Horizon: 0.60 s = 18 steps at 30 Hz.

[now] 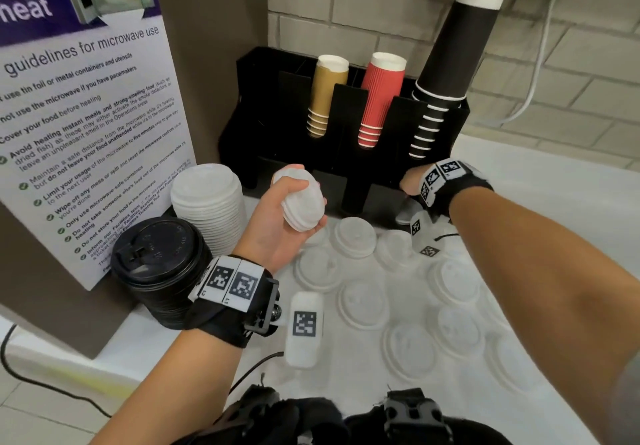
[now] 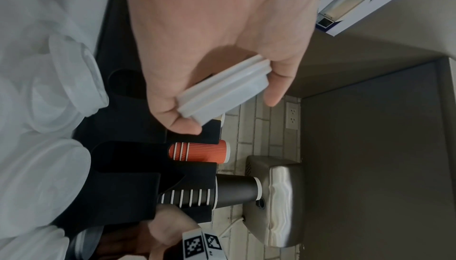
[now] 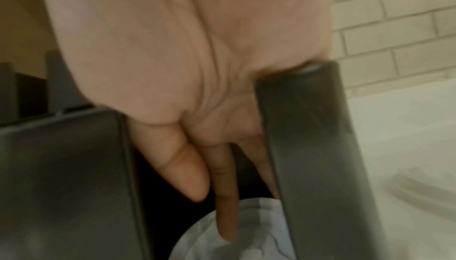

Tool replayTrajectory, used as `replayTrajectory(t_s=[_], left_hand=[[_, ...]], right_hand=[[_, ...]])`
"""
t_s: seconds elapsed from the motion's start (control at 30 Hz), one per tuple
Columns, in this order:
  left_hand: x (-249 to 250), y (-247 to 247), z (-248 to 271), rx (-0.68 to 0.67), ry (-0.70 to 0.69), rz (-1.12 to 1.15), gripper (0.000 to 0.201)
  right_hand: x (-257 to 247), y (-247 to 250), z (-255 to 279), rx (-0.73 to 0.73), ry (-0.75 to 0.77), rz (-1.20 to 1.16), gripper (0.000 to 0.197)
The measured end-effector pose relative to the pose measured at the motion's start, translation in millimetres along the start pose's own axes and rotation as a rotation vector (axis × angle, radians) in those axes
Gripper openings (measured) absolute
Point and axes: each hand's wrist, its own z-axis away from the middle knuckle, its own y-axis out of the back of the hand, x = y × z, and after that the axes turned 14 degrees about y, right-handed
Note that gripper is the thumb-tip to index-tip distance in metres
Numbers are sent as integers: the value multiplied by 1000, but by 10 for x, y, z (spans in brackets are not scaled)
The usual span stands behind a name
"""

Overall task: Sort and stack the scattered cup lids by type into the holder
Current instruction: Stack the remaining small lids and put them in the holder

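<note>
My left hand [image 1: 277,223] curls around a small stack of white lids [image 1: 303,200], lifted just in front of the black holder [image 1: 263,105]. My right hand [image 1: 414,183] reaches with straight fingers [image 3: 225,205] down into the holder's right front slot, touching a clear lid [image 3: 246,231] there. More clear lids [image 1: 360,301] lie scattered on the white counter [image 1: 540,181] before the holder. Left of it stand a white lid stack [image 1: 207,202], black lids [image 1: 159,261] and a microwave notice [image 1: 79,126]. A pale brick wall [image 1: 346,1] rises behind.
</note>
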Motion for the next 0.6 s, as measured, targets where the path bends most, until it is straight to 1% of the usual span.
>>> replayTrajectory(t_s=[0.03, 0.07, 0.1, 0.13, 0.17, 0.2, 0.23, 0.3, 0.37, 0.4, 0.5, 0.53, 0.6], left_hand=[[6, 9, 5, 8, 0, -10, 34], [11, 17, 9, 19, -1, -25, 35], [17, 21, 15, 28, -3, -43, 35], [21, 22, 19, 34, -5, -59, 35], [22, 22, 22, 36, -5, -73, 35], [21, 23, 25, 36, -4, -83, 36], [19, 26, 28, 37, -1, -95, 38], [13, 38, 32, 41, 8, -124, 42], [5, 44, 34, 41, 10, -146, 42], [-2, 40, 33, 45, 8, -152, 41], [-26, 12, 27, 74, -13, -174, 40], [-34, 0, 25, 87, -24, -184, 40], [-56, -33, 21, 113, -46, -208, 40]], right_hand=[[-32, 24, 40, -27, -12, -23, 36], [-22, 20, 47, -62, 39, 18, 37], [-1, 46, 18, -74, 40, -27, 37], [7, 41, 19, -96, 82, 10, 38], [-13, 52, 35, -56, 17, -90, 38], [-38, 69, 71, -14, 45, -80, 38], [-57, 71, 86, -27, 11, -123, 39], [-71, 52, 133, -1, 46, -191, 38], [-94, 72, 202, 91, 12, -217, 31], [-93, 92, 263, 140, 22, -185, 29], [-86, 222, 378, 313, -26, -224, 39], [-124, 279, 489, 382, -36, -218, 39], [-226, 376, 683, 589, -40, -122, 33]])
